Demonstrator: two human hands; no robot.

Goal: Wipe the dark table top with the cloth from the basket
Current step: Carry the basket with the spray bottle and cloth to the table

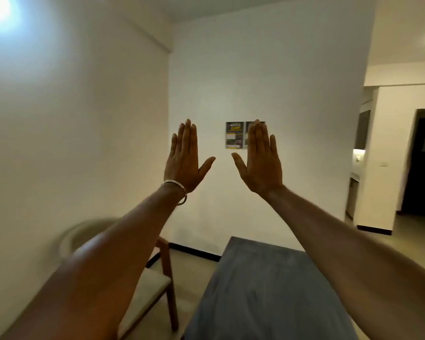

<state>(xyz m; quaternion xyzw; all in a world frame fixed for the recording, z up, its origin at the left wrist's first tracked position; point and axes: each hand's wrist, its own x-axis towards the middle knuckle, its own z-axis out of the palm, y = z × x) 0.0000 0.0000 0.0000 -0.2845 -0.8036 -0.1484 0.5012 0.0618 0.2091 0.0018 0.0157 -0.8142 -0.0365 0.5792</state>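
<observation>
Hands: left hand and right hand raised flat, fingers straight, holding nothing.
Table: near, below (cloth unseen).
Next: find the basket first.

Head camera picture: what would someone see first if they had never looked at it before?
First you'd see two flat, open hands held up in the middle, the left hand with a silver bangle at its wrist and the right hand beside it. Behind them, posters hang on the white wall. Below lie the dark table top and, to its left, a wooden chair.
</observation>
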